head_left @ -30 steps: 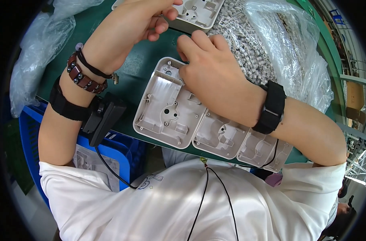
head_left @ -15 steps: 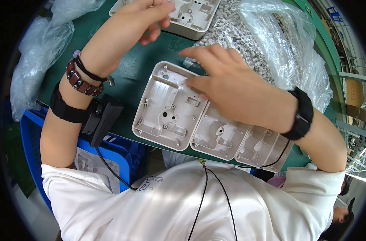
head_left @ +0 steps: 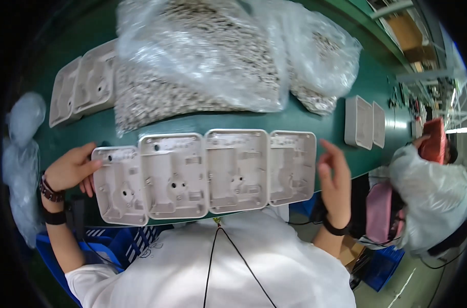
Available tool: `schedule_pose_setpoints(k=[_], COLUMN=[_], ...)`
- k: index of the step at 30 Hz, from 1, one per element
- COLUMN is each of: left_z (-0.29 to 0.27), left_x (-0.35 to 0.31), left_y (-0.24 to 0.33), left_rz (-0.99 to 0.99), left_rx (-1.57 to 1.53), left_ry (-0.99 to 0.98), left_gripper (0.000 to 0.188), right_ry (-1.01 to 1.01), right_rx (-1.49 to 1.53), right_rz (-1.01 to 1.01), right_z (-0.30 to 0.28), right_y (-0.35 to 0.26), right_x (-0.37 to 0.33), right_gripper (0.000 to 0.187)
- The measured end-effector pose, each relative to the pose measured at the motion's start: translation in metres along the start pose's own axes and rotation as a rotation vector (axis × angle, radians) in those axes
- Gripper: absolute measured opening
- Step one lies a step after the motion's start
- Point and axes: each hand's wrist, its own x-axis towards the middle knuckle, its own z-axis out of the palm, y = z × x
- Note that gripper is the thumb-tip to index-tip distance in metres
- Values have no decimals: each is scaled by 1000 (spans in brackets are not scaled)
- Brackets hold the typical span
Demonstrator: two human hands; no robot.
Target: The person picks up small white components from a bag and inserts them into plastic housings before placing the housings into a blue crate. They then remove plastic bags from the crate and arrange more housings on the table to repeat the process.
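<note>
Several light grey moulded plastic housings [head_left: 208,172] lie side by side in a row, open side up, along the near edge of the green table [head_left: 326,123]. My left hand [head_left: 72,167] rests flat against the left end of the row, fingers touching the leftmost housing [head_left: 118,187]. My right hand [head_left: 335,182] stands open, fingers up, just beyond the rightmost housing [head_left: 291,167] and apart from it. Neither hand holds anything.
Big clear plastic bags of small pale parts [head_left: 213,56] fill the table behind the row. Two more housings [head_left: 82,87] lie at the far left, two [head_left: 364,123] at the right. A blue crate [head_left: 115,244] sits below left. Another person [head_left: 431,195] works at the right.
The view has swung. Both hands left the upper housing and the bag; they now sit at the two ends of a longer row of housings.
</note>
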Motion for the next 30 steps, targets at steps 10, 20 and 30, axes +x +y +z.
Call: schedule_pose_setpoints(k=[10, 20, 30], left_z=[10, 36, 75], left_x=[11, 17, 46], left_y=[-7, -6, 31], left_rz=[27, -7, 105], left_rx=[-211, -249, -297], left_ry=[-2, 29, -15], left_gripper=[29, 45, 40], right_ry=[-1, 149, 113], right_rx=[185, -213, -264], right_rz=[-124, -166, -294], right_z=[15, 35, 30], right_y=[41, 33, 53], right_x=[-20, -23, -7], right_gripper=[46, 39, 39])
